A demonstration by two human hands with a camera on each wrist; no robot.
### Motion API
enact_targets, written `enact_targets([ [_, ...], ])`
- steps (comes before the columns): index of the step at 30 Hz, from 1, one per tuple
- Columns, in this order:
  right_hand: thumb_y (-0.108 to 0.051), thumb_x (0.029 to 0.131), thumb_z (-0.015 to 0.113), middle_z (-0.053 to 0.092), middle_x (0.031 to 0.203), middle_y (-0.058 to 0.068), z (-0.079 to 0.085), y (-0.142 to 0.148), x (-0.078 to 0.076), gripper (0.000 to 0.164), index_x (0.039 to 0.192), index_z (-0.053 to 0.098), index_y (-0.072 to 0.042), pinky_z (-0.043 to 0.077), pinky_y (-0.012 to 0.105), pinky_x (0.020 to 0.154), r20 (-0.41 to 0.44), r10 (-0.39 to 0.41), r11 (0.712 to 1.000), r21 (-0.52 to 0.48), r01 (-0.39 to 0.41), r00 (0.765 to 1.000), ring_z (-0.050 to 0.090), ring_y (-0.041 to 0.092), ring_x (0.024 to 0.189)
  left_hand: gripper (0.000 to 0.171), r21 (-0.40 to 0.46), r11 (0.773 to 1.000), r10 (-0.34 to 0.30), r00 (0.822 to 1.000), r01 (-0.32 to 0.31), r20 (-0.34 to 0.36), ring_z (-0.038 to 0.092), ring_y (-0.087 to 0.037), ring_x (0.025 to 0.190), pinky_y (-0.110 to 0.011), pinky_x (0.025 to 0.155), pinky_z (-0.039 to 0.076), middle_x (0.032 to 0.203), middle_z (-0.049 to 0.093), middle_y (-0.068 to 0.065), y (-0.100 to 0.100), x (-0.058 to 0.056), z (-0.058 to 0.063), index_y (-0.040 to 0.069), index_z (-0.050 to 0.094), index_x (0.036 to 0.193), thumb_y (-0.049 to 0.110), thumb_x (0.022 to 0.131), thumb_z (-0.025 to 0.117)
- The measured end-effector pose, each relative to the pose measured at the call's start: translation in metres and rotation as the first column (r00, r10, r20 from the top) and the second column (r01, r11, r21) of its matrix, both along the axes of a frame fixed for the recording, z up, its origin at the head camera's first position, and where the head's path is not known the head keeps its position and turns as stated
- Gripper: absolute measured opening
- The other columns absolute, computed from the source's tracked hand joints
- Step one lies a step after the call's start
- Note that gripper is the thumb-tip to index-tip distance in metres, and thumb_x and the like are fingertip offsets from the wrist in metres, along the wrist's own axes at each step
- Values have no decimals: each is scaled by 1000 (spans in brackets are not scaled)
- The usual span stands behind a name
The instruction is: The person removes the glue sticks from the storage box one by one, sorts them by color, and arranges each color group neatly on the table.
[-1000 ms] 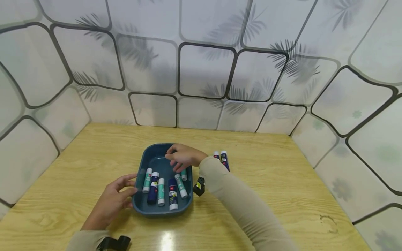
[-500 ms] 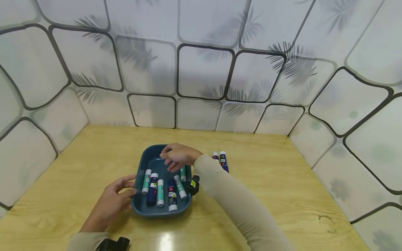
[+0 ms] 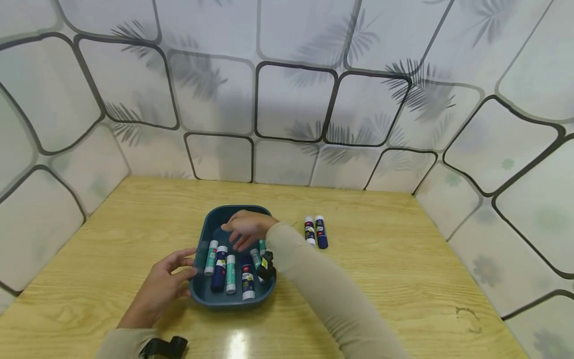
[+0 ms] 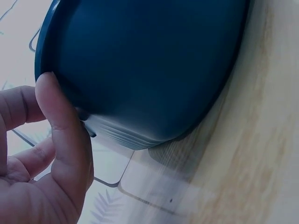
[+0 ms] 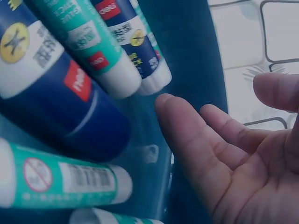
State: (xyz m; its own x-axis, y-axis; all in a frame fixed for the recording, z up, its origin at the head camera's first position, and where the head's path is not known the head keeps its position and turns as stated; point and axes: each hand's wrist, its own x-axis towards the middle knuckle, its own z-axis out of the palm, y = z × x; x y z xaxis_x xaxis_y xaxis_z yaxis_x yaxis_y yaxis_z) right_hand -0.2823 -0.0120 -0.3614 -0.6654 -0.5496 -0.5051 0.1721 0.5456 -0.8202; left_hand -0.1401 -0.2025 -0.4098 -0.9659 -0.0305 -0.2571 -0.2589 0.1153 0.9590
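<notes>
A dark blue plastic bin [image 3: 233,305] holds several glue sticks, teal ones such as the teal glue stick [image 3: 230,274] and dark blue ones such as the dark blue glue stick [image 3: 247,279]. My left hand [image 3: 161,284] rests against the bin's left side, its thumb [image 4: 56,100] at the rim in the left wrist view. Over the inside of the bin, my right hand [image 3: 246,228] hovers palm down with loose fingers and nothing in them. In the right wrist view its fingertips come close to the white end of a navy glue stick [image 5: 156,81].
Two more dark blue glue sticks, a left one [image 3: 310,231] and a right one [image 3: 321,232], lie on the wooden table [image 3: 394,279] right of the bin. Patterned fabric walls [image 3: 296,99] enclose the table at the back and sides.
My right hand has shifted left over the bin, its sleeve uncovering more of the two glue sticks on the table. The left hand stays at the bin's side.
</notes>
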Motion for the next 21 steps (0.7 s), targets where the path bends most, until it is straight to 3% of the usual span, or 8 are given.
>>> enact_targets([
  [7, -24, 100, 54, 65, 99, 17, -13, -9, -2, 45, 137, 46, -1, 56, 39, 75, 58, -27, 998, 64, 23, 998, 66, 29, 86, 49, -1, 1000, 13, 1000, -13, 10, 57, -23, 89, -34, 63, 54, 127, 44, -19, -1, 0, -1, 7, 41, 145, 3, 97, 52],
  [13, -26, 98, 57, 65, 95, 15, -24, -13, -1, 43, 133, 50, -1, 55, 36, 74, 82, -2, 996, 86, -5, 997, 66, 26, 85, 49, -17, 1000, 20, 999, -19, 47, 57, -23, 88, -35, 64, 54, 128, 44, -19, -1, 2, -4, 7, 40, 145, 5, 97, 53],
  [21, -26, 99, 55, 65, 97, 14, -22, -15, -4, 31, 118, 60, -3, 53, 34, 72, 72, 18, 993, 111, -26, 997, 64, 25, 85, 51, -6, 1000, 10, 1000, -10, 12, 57, -22, 87, -34, 62, 54, 128, 44, -19, 0, -1, -1, 7, 40, 145, 4, 97, 53],
])
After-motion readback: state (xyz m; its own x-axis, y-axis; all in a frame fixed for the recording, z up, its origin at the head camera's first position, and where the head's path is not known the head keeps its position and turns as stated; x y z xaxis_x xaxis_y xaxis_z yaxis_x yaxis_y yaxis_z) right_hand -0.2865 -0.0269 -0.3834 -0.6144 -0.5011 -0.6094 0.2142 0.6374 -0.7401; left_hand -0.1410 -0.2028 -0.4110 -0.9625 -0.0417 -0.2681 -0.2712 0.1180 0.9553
